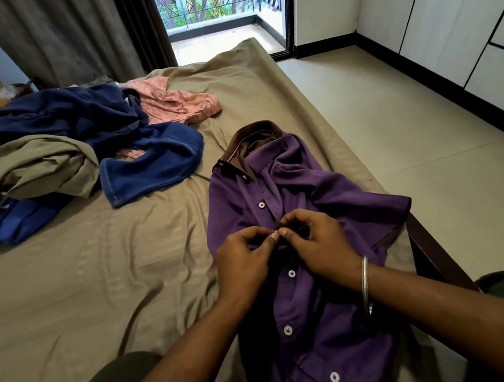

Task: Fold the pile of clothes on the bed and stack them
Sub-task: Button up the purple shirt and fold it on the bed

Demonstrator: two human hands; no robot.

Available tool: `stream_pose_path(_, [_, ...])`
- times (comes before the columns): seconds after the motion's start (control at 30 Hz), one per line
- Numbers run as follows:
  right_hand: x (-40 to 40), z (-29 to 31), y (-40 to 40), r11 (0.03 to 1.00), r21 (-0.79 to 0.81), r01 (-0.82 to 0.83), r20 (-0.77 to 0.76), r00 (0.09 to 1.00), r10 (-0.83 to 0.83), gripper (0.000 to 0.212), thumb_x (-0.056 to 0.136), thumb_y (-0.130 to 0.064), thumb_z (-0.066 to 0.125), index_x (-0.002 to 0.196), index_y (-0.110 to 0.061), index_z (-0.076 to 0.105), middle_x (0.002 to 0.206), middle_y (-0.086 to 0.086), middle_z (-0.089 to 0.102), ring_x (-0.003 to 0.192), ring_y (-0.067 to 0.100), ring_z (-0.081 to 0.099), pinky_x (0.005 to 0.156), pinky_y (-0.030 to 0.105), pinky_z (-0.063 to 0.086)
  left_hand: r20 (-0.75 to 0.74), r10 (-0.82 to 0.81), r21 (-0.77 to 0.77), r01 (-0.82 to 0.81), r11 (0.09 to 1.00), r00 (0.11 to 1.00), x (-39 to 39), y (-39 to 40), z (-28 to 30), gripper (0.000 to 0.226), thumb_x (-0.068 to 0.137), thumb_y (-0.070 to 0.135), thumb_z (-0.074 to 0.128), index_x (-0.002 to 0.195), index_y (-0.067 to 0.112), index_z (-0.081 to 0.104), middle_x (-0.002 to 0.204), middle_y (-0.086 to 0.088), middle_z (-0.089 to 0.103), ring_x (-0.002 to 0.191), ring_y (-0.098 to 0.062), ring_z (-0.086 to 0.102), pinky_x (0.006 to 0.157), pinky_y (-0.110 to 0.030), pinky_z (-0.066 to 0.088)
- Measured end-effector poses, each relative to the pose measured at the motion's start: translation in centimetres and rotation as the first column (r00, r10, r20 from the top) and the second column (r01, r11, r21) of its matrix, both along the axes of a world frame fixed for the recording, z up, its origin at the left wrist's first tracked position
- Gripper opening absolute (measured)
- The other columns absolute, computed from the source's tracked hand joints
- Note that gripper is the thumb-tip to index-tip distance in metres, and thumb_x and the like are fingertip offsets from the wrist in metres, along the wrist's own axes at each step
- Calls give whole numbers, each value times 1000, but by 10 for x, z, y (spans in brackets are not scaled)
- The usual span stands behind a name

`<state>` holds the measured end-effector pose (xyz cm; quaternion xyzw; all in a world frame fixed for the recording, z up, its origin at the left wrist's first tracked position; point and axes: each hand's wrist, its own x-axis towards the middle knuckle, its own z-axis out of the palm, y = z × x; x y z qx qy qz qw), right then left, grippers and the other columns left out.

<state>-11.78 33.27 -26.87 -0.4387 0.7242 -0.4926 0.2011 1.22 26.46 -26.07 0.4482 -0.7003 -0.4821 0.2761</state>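
Shirt [299, 249] flat on bed [96, 298], right side near the edge, collar away. Left hand [241, 258] and right hand [314, 240] both pinch its placket mid-chest, fingers curled. Pile [73, 153] far left, unfolded.

View: head camera, single — wide-angle | Position: above bed [93, 282], at its near edge | Facing: forward and down toward balcony door [225, 7] | Range: close over both forearms — far wall distant | Overlap: none, one view only
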Motion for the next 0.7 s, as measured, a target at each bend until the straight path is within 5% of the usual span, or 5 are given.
stream_pose_path(0.3, [-8, -9, -3, 999, 26, -27, 185, 983, 21, 5, 88, -16, 70, 91, -16, 75, 86, -3, 74, 85, 12, 71, 85, 39, 58, -75, -10, 81, 16, 997, 997, -1, -4, -9, 5, 89, 28, 71, 88, 26, 75, 67, 15, 67, 50, 3, 52, 58, -24, 41])
stream_pose_path(0.7, [-5, 2, -1, 994, -64, -93, 413, 904, 111, 18, 97, -4, 56, 92, -10, 73, 89, 7, 75, 85, 16, 70, 84, 27, 56, -118, 44, 144, -27, 989, 992, -3, -7, -11, 6, 87, 29, 73, 87, 23, 72, 68, 5, 69, 51, -3, 55, 54, -25, 41])
